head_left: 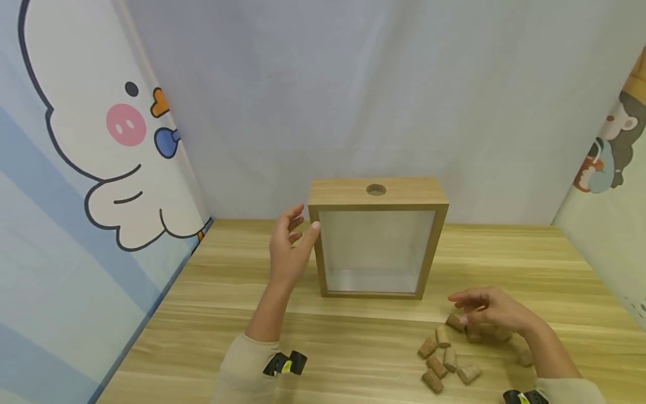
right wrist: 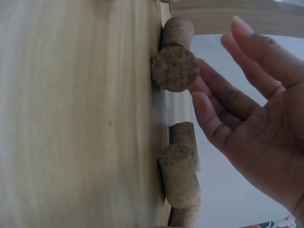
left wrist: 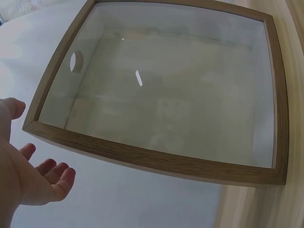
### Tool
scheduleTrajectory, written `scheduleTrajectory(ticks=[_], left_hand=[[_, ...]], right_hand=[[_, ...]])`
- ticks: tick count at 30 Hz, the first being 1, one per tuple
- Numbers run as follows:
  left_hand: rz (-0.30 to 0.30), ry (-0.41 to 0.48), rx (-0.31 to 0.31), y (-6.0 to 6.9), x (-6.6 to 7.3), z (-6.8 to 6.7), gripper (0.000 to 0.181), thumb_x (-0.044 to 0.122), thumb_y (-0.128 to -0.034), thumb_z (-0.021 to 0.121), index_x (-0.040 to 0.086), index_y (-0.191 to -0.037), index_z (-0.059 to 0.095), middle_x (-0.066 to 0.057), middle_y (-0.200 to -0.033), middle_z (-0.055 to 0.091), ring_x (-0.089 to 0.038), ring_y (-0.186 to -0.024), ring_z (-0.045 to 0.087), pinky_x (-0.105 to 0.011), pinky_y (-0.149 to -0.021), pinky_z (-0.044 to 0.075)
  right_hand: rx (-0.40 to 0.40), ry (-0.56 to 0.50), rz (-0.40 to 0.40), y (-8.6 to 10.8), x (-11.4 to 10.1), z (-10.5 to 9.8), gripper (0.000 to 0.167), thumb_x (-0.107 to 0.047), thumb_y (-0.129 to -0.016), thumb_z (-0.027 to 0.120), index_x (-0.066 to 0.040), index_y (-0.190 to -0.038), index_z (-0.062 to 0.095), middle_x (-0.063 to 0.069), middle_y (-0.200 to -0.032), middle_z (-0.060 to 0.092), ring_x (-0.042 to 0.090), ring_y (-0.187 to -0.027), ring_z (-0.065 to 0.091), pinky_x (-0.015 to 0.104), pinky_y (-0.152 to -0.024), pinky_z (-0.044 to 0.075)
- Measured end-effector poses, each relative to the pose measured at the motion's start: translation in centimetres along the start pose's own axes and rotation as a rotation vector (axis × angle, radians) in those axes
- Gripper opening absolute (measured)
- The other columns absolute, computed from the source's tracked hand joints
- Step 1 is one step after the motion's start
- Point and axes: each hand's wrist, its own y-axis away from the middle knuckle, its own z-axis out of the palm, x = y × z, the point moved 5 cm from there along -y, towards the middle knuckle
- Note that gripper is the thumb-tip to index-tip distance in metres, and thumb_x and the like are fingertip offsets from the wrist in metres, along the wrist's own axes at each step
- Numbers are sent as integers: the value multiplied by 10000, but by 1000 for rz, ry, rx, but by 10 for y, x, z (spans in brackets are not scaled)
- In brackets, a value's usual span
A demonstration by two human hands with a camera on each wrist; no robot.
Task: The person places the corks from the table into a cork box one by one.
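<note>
Had plain, faintly creased grey cloth [head_left: 282, 101] hanging behind the far edge of the yellowish wood-grain surface [head_left: 192, 314]. Showed, along the left edge, light blue cloth [head_left: 30, 280] with a large white cartoon figure [head_left: 86, 134] (orange beak [head_left: 160, 103], pink patch [head_left: 126, 124]). Carried, beyond the far right corner, another cartoon figure [head_left: 613, 146] on pale greenish cloth [head_left: 605, 235]. Looked softly, evenly lit.

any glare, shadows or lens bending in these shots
Left wrist view: a small white streak of glare on the clear panel, and the wooden frame looks bowed; head view: soft shadow under the right hand, by the corks; right wrist view: the tabletop looks pale and hazy.
</note>
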Motion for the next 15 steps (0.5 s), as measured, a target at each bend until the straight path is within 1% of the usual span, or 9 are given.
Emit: scheduleTrajectory(ticks=[2, 3, 5, 10, 15], left_hand=[[-13, 18, 0, -5, 0, 3, 507, 236, -899, 612, 43, -1331, 432, -64, -1324, 444, -226, -1188, 428, -395, -919, 376], [-9, 27, 0, -8, -4, 5, 523, 264, -896, 612, 53, -1337, 426, -53, -1325, 440, -218, -1189, 427, -391, -920, 375], [-16, 41, 0, -12, -4, 7, 533, 276, -898, 604, 54, -1344, 416, -70, -1328, 432, -234, -1193, 426, -396, -924, 372], [-15, 65, -5, -20, -3, 12, 550, 299, -903, 590, 70, -1366, 401, -86, -1324, 419, -228, -1177, 423, -416, -933, 360], [3, 45, -20, -30, 0, 17, 558, 357, -900, 589, 117, -1373, 413, -88, -1341, 410, -247, -1188, 405, -429, -938, 350]], right_hand=[[-35, -11, -21, -2, 1, 2, 424, -79, -834, 675, 127, -1180, 543, 240, -1053, 604, 225, -923, 590, 272, -742, 472], [-53, -23, -23, -4, 2, 4, 428, -77, -830, 680, 137, -1173, 542, 237, -1039, 609, 227, -917, 593, 276, -741, 474], [-78, -38, -27, -6, 3, 7, 435, -74, -819, 691, 151, -1160, 541, 236, -1028, 613, 231, -905, 593, 277, -742, 476], [-123, -93, 8, -8, 4, 11, 429, -62, -814, 690, 158, -1152, 544, 262, -1065, 588, 207, -914, 571, 261, -751, 467], [-140, -117, 40, -9, 6, 13, 380, -24, -795, 686, 155, -1112, 574, 235, -1008, 616, 189, -850, 573, 273, -724, 477]])
